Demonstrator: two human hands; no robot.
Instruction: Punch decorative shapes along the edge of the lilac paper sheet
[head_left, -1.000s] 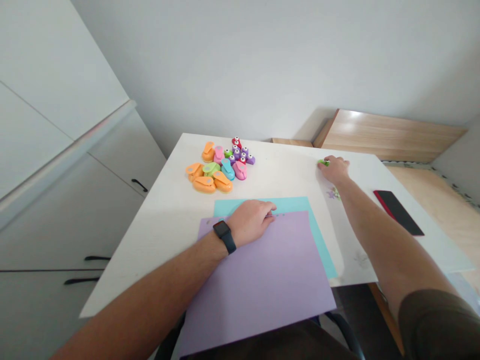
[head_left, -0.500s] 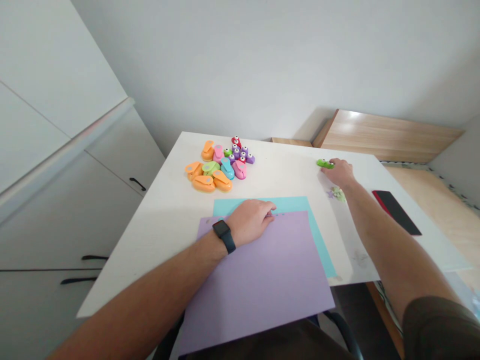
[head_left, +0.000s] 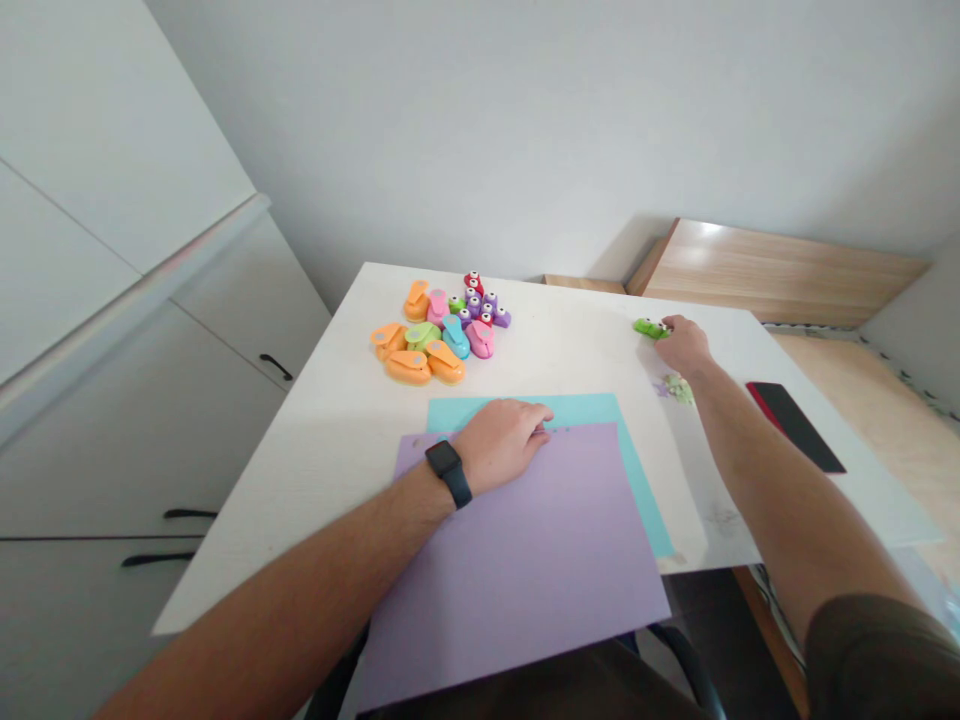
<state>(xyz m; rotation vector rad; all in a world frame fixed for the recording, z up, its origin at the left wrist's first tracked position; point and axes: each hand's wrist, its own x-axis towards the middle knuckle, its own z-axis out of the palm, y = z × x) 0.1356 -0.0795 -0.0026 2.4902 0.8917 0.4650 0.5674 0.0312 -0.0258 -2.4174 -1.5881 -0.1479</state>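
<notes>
My left hand (head_left: pixel 501 442), with a dark watch on its wrist, rests at the top edge of a purple sheet of paper (head_left: pixel 555 560). Its curled fingers close on that edge, partly hidden under the hand. Below the purple sheet lies a light blue sheet (head_left: pixel 585 408), showing at the top and right. Small marks or holes run along the purple sheet's top edge. At the far right my right hand (head_left: pixel 684 345) has its fingers closed about the near end of a small green craft punch (head_left: pixel 660 331). Another green punch (head_left: pixel 643 326) lies beside it on the left.
Several large craft punches (head_left: pixel 409 367) in orange, pink, green and blue lie at the back left, beside small purple and red ones (head_left: pixel 472 302). Small paper cutouts (head_left: pixel 678 389) lie below my right hand. A black tablet-like object with a red edge (head_left: pixel 796 425) lies right on the white table (head_left: pixel 322 480).
My right hand has shifted slightly right, and more of the green punches shows beside its fingers. More of the paper cutouts shows too. My left hand and the sheets stay put.
</notes>
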